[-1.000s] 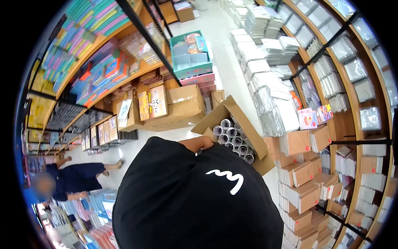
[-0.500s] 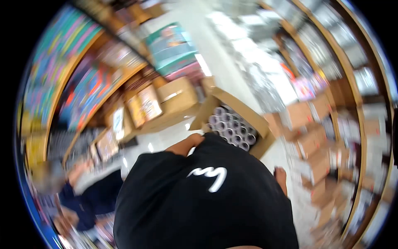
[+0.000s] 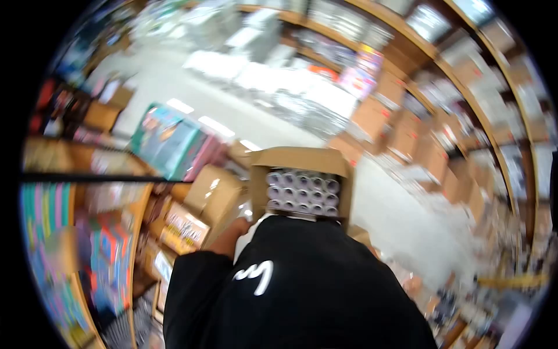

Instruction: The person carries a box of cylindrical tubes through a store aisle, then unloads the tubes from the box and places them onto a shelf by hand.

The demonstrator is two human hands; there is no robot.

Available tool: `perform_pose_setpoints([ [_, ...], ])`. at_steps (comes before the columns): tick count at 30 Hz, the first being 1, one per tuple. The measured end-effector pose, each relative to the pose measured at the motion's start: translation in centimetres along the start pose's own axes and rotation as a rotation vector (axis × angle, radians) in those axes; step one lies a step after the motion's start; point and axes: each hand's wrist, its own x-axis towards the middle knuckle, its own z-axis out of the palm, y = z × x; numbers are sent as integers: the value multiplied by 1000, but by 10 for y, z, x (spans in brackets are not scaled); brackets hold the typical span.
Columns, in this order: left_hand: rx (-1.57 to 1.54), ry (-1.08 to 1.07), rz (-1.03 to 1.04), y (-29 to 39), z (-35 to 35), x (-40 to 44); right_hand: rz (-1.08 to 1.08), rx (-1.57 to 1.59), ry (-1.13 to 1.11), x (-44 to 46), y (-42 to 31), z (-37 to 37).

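An open cardboard carton (image 3: 344,198) is right in front of my body, its flaps folded outward. Rows of purple-white rolls with hollow ends (image 3: 302,196) fill it. My left hand (image 3: 241,225) is low at the carton's near left corner, beside a taped brown box (image 3: 214,195). Blur and my black shirt (image 3: 325,279) keep its fingers from being made out, so I cannot tell whether it grips the carton. My right hand does not show; the shirt covers that side.
A teal-edged package (image 3: 168,139) and a pink one (image 3: 206,157) lie left of the carton. Shelves of colourful books (image 3: 110,262) stand at the left. Plastic-wrapped stacks (image 3: 290,99) and brown boxes (image 3: 401,136) line the far and right sides. White floor (image 3: 395,203) runs between.
My view has turned, so the shelves and packages appear rotated. The carton now sits squarer before me, and my left hand appears lower and farther left. The co-worker at left is mostly out of view.
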Motion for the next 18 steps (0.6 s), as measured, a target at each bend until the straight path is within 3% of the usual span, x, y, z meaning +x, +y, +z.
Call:
perform_pose_setpoints([
  [2,179,13,133,3,-10,4,39,49,-78,20,2,-10],
  [3,-88,82,-20,13,-23,-1,57,71,-105,33,0,-16],
  [4,-167,-7,-43,51,-81,-58,68,84,-129,46,-2,-21],
  [6,-253,118,-12,67,-101,-79,78,95,-164,73,-10,-34],
  [8,-295,218,33,49,-58,-16,66,83,-195,101,-28,-46],
  [11,-393,326,10,66,-57,-40,30,64,-225,134,-46,-62],
  [12,-354,247,26,70,-58,-47,14,61,-228,144,-52,-67],
  [15,-447,286,-33,77,-33,-67,-40,73,-240,173,-68,-81],
  [18,-364,203,-105,55,21,-52,-154,61,-250,193,-86,-91],
])
